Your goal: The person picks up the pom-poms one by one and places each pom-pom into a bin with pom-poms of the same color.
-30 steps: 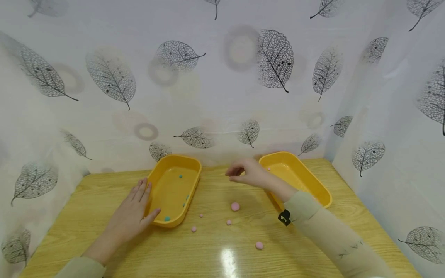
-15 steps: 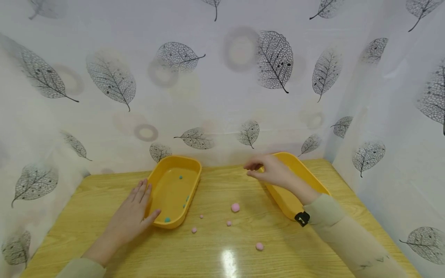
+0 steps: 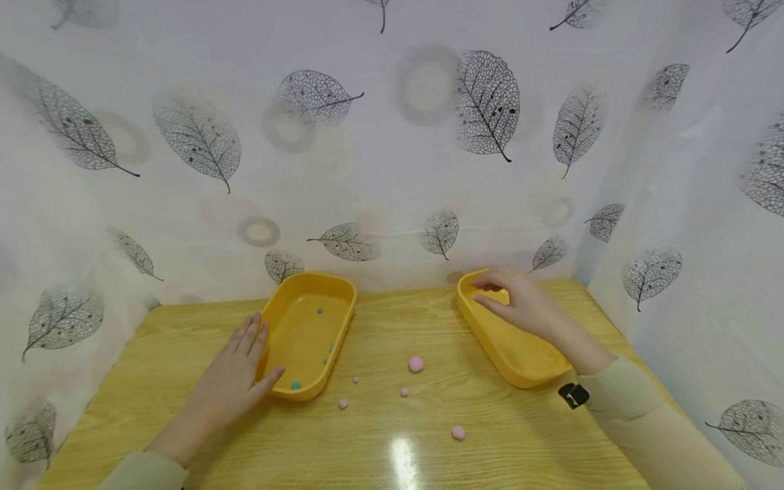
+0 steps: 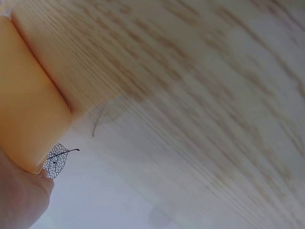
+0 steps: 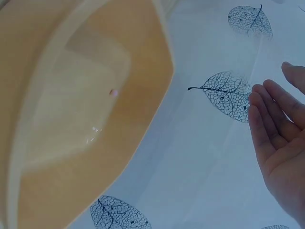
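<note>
My left hand (image 3: 229,374) rests against the left side of a yellow tray (image 3: 349,320), its fingers straight along the rim and the thumb at the near corner. Inside that tray lie several small teal balls, one of them a larger teal ball (image 3: 297,385) at the near end. Over the far end of a second yellow tray (image 3: 520,371) hovers my right hand (image 3: 520,299), thumb and fingers apart. The right wrist view shows that hand (image 5: 283,148) with nothing visible in it, and a tiny pink ball (image 5: 114,92) in the tray.
Pink balls of different sizes lie on the wooden table (image 3: 245,449) between the trays: a large pink ball (image 3: 416,364), a pink ball (image 3: 458,432) nearer the front, and several smaller ones. A leaf-patterned curtain (image 3: 392,170) encloses the table's back and sides.
My right hand has moved right, from above the middle of the table to above the right tray, and its thumb and fingers have spread apart. The left hand stays in place.
</note>
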